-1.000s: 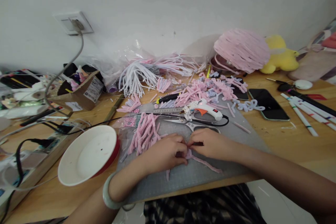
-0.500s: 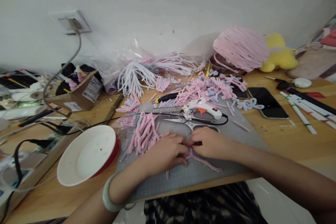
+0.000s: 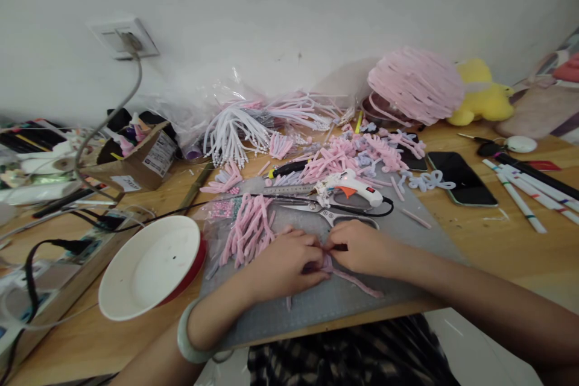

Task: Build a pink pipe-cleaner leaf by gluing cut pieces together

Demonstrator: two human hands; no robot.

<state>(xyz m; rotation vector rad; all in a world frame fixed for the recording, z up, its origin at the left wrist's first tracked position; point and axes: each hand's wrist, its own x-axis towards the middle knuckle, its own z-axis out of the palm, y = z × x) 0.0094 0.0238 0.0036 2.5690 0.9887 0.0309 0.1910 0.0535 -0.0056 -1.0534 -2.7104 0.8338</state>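
Observation:
Both hands meet over the grey cutting mat [image 3: 362,301] near the table's front edge. My left hand [image 3: 292,262] is closed, its fingers pinching a pink pipe cleaner [image 3: 357,282]. From the other side my right hand [image 3: 362,247] grips the same pipe cleaner between thumb and forefinger. One pink end lies out to the right on the mat; the part between the fingers is mostly hidden. Scissors [image 3: 332,216] lie just beyond the hands, with a white glue gun [image 3: 357,187] behind them. Left of the hands rests a pile of bent pink pipe cleaners [image 3: 248,229].
A white bowl [image 3: 149,268] stands at left beside a power strip [image 3: 67,277]. Pink and lilac pipe cleaner pieces [image 3: 339,157] lie heaped behind. A phone [image 3: 461,178] and several white sticks [image 3: 520,199] lie at right. The glue gun's black cord crosses the mat.
My left thumb has shifted slightly right, closer over the pink pipe cleaner. My right hand stays nearly in place, and the other things have not moved.

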